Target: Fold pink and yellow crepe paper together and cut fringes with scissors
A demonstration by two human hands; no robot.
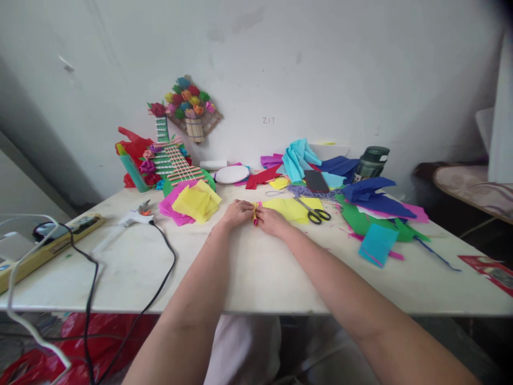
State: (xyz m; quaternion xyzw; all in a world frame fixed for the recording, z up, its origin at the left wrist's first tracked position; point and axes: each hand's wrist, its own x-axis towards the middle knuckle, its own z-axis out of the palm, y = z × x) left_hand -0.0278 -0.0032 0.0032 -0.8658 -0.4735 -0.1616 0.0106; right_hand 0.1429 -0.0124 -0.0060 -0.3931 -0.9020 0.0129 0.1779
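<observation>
While two hands (255,215) pinch one paper piece (255,213): one scissors (316,213).

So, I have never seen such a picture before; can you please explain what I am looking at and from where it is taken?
A camera worn on a person's head looks forward and down, so you see that person's own arms. The left hand and right hand meet on a white table and pinch a small folded piece of yellow and pink paper. Beside them lie scissors, loose coloured paper sheets, and a glue gun with a black cord. Paper flower crafts lean against the wall.
</observation>
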